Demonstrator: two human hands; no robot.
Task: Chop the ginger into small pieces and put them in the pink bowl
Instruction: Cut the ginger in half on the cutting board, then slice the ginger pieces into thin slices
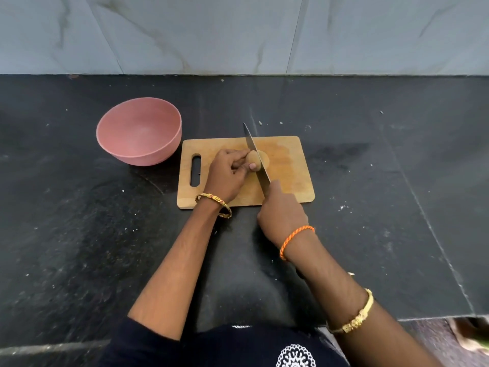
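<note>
The ginger (253,158) sits mid-way along the cutting board (288,168), nearer its far edge; the left hand (227,172) curls its fingers round it, pinning it down; the right hand (281,213) grips the knife (255,154), blade on the ginger; the pink bowl (139,131) stands on the counter (79,221) just beside the board's left edge.

Wooden cutting board (288,168) on dark table (79,221): left hand (227,172) pinches ginger (253,160); right hand (281,215) grips knife (255,157) against it. Pink bowl (139,131) beside board.
</note>
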